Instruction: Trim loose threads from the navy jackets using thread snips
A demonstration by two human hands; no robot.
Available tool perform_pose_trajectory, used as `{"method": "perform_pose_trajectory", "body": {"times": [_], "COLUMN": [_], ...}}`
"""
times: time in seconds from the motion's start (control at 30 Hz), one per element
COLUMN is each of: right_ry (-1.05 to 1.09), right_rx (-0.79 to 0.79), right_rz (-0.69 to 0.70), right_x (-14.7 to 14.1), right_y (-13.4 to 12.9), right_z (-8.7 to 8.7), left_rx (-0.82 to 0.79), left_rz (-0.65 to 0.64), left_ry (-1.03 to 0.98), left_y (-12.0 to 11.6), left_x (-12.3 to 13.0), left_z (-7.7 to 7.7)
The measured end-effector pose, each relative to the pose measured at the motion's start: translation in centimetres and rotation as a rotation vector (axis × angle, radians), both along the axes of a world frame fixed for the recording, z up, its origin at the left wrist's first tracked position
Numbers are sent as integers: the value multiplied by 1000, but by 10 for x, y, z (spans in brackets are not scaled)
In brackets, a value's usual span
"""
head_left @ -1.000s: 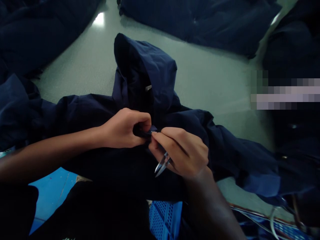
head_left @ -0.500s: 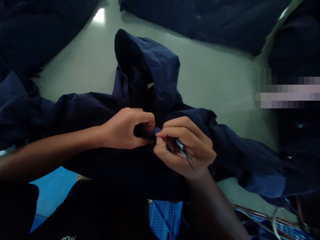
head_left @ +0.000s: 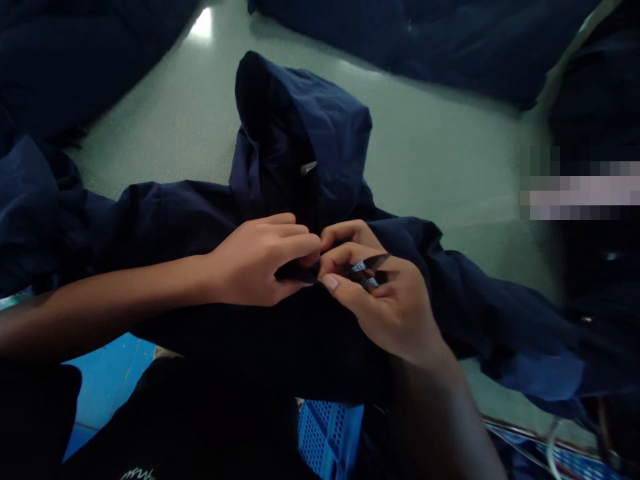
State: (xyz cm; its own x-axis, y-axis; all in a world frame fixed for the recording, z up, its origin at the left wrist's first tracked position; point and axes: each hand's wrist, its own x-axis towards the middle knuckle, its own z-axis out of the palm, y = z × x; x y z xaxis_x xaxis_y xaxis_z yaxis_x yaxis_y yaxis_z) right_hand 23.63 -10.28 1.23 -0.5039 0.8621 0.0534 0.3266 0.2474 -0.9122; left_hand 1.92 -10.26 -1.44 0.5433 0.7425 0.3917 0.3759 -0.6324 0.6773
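A navy hooded jacket (head_left: 300,340) lies spread in front of me, its hood (head_left: 335,120) pointing away and its sleeves out to both sides. My left hand (head_left: 263,260) is closed on a fold of the jacket just below the hood, pinching it between thumb and fingers. Right beside it, the thumb and index fingertips of my right hand (head_left: 385,293) meet at the edge of that same fold. Tucked in the right palm is a small metal tool, which looks like thread snips (head_left: 359,266); the fingers partly hide it. A small white label (head_left: 309,168) shows inside the hood.
The jacket rests on a pale green table (head_left: 425,153). More dark navy cloth (head_left: 450,47) lies along the far side, with another heap (head_left: 90,60) at far left. Below the table edge are a blue plastic crate (head_left: 330,437) and blue flooring (head_left: 107,380). A person's blurred-out part shows at right.
My right hand has turned, and its snips now point up across the palm rather than down toward the wrist. Both hands stay together at the fold; the view has shifted slightly.
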Motion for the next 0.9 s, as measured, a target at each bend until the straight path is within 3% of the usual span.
{"method": "perform_pose_trajectory", "body": {"times": [0.3, 0.63, 0.9], "right_ry": [-7, -29, -63], "right_rx": [-170, -189, -120], "right_rz": [111, 146, 129], "right_x": [7, 4, 1], "right_y": [6, 4, 4], "right_z": [4, 6, 6], "left_rx": [-7, 99, 71], "left_rz": [-11, -39, -63], "left_ry": [33, 52, 64], "left_y": [-1, -4, -3], "left_x": [0, 3, 3], "left_z": [0, -1, -1]}}
